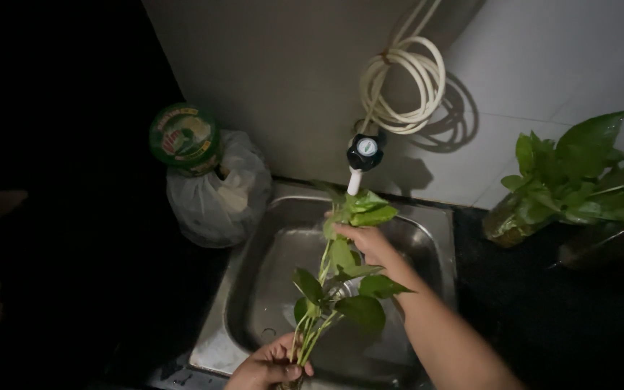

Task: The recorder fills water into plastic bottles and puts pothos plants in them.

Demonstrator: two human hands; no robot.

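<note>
Leafy green cuttings hung over the steel sink, and you held them at both ends, which kept the long stems from flopping. Your left hand was closed around the bunched stem bases at the sink's near rim, fingers wrapped tight enough to gather the stalks into one bundle. Your right hand reached further in and cupped the upper leaves, fingers loosely curled about them rather than clamped, so the tips sat just below the white spout of the tap. That tilt put the foliage under the outlet while the stems stayed low and clear of it; whether water was running I cannot tell in this dim light.

Above the tap a coiled pale hose hung against the wall, out of your way. A round green-lidded container rested on a knotted plastic bag at the sink's left corner, close to the basin but not touching your hands. On the dark counter to the right stood a potted plant with similar broad leaves, well apart from the bundle you held.
</note>
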